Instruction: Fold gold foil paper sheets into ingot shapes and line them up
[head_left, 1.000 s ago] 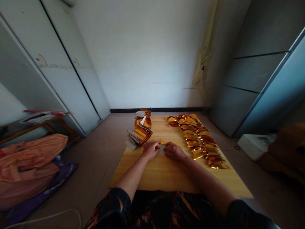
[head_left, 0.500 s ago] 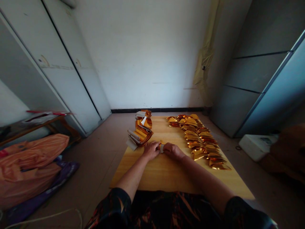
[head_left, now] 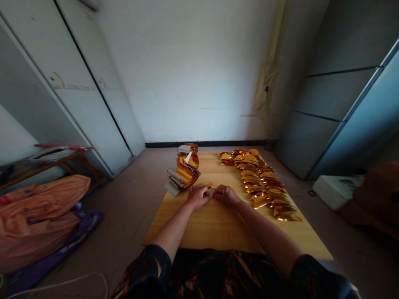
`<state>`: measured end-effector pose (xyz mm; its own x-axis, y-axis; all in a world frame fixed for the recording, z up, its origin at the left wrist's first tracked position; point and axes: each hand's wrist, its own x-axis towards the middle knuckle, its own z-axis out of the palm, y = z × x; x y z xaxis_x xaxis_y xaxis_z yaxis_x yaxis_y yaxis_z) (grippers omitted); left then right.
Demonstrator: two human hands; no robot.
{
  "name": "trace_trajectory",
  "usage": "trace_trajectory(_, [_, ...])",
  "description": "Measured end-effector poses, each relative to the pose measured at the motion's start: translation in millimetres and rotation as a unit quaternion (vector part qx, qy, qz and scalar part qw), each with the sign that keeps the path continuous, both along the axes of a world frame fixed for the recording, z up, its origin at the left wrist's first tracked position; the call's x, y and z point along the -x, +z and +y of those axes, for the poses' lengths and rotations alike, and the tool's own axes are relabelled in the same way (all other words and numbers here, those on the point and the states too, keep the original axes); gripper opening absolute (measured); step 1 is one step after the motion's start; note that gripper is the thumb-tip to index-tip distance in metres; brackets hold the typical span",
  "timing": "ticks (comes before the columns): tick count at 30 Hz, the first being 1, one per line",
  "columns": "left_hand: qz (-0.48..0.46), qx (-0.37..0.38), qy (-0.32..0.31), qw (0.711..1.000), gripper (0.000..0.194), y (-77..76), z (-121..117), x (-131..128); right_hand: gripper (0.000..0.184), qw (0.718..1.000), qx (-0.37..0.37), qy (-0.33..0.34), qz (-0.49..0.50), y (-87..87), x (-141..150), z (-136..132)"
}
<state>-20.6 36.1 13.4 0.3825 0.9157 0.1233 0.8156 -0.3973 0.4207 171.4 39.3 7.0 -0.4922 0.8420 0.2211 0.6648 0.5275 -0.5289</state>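
Between my hands, low over the wooden tabletop (head_left: pixel 215 228), is a small sheet of gold foil paper (head_left: pixel 212 193) with a grey back. My left hand (head_left: pixel 198 196) pinches its left side with curled fingers. At its right side my right hand (head_left: pixel 227 195) is closed on it, fingers bent down. Much of the sheet is hidden by the fingers. Just beyond my left hand stands a fanned stack of gold foil sheets (head_left: pixel 188 174), grey backs showing. Right of my right hand lie rows of folded gold foil pieces (head_left: pixel 249 176).
A white wall (head_left: pixel 199 83) rises behind the table. Pale cabinets (head_left: pixel 84 91) stand at left, a grey cabinet (head_left: pixel 330 95) at right. Orange cloth or plastic (head_left: pixel 43 203) is heaped on the left; a white box (head_left: pixel 332 191) sits on the floor at right.
My hands stay in nearly the same place. The sheet between them shows less grey and more gold at its edge, and my right fingers have shifted slightly.
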Motion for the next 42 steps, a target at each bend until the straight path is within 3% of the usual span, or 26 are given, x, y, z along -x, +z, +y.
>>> trace_trajectory(4, [-0.001, 0.005, 0.004, 1.0, 0.038, 0.7, -0.4, 0.2, 0.02, 0.995, 0.033, -0.064, -0.073, 13.0, 10.5, -2.9])
trace_trajectory(8, [0.001, 0.003, -0.002, 1.0, 0.036, 0.7, -0.6, 0.1, 0.022, 0.984, 0.054, -0.12, -0.118, 23.6, 19.8, -8.0])
trace_trajectory(23, [0.007, -0.013, -0.01, 1.0, 0.033, -12.0, 6.0, 2.3, 0.024, 0.978, 0.059, -0.13, -0.151, 26.8, 24.6, -8.6])
trace_trajectory(34, [0.01, 0.009, 0.004, 1.0, 0.036, -5.4, 1.8, -1.6, 0.026, 0.973, 0.047, -0.126, -0.19, 30.3, 27.6, -11.3])
trace_trajectory(42, [0.007, 0.004, -0.009, 1.0, 0.021, -5.4, 0.5, 0.1, 0.027, 0.975, 0.033, -0.115, -0.186, 23.8, 26.2, -9.7])
